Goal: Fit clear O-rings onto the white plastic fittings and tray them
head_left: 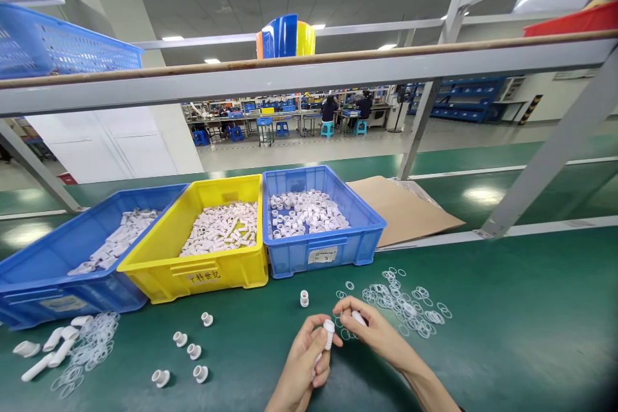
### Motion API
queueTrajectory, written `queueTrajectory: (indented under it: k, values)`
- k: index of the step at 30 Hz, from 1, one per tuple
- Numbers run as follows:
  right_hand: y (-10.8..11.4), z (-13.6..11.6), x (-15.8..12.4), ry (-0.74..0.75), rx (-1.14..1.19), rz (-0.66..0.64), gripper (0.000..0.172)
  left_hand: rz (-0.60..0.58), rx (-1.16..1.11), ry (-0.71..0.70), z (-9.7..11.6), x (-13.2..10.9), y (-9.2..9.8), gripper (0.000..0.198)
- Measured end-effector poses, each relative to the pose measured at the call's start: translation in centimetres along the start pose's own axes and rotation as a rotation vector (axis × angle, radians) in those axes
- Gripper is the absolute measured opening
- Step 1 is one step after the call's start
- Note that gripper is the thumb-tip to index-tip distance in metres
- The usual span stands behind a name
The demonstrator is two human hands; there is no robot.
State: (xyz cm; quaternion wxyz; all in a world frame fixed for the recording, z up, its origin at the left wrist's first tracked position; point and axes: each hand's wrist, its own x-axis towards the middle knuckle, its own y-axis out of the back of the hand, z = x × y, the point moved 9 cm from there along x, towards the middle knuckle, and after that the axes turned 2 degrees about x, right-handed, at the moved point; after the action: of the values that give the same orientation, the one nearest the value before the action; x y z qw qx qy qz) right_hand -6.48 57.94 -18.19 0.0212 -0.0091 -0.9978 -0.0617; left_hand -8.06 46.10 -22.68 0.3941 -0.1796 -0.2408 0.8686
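Note:
My left hand (304,360) is closed round a white plastic tube fitting (328,333), holding it upright near the table's front edge. My right hand (371,329) is pinched on a small white part (358,317), right beside the fitting's top. A pile of clear rubber rings (403,301) lies on the green mat just beyond my right hand. One small white cap (304,298) stands alone ahead of my hands.
Three bins stand at the back: a blue bin (43,277) of white tubes, a yellow bin (164,267) of white sleeves, a blue bin (360,241) of small white caps. Loose white flanged fittings (194,351), elbow tubes (53,344) and more rings (91,341) lie left. Cardboard (400,209) lies behind.

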Motion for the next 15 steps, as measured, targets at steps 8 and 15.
queueTrajectory:
  k: [8, 15]
  values:
    - [-2.7, -0.3, -0.2, 0.022, -0.01, -0.16, 0.027, -0.003, 0.03, 0.024, -0.9, 0.2, 0.1, 0.045]
    - [-2.1, -0.1, -0.1, -0.011, -0.03, -0.118, 0.033, 0.026, 0.069, -0.012, -0.6, 0.4, 0.4, 0.039]
